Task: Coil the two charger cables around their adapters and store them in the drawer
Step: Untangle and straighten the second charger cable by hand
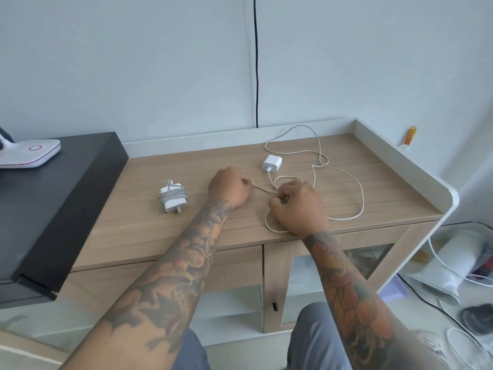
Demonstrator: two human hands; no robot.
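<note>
On the table (373, 182), the left hand (230, 186) and right hand (296, 206) each pinch the loose cable (357, 193), a short stretch taut between them, its adapter (272, 163) just behind, the coiled charger (173, 196) lying left.

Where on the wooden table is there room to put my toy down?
Bare patches: the table corner right of the loose cable, and the strip left of the wrapped charger. It is crowded mid-table, around the small adapter, left hand and right hand.
</note>
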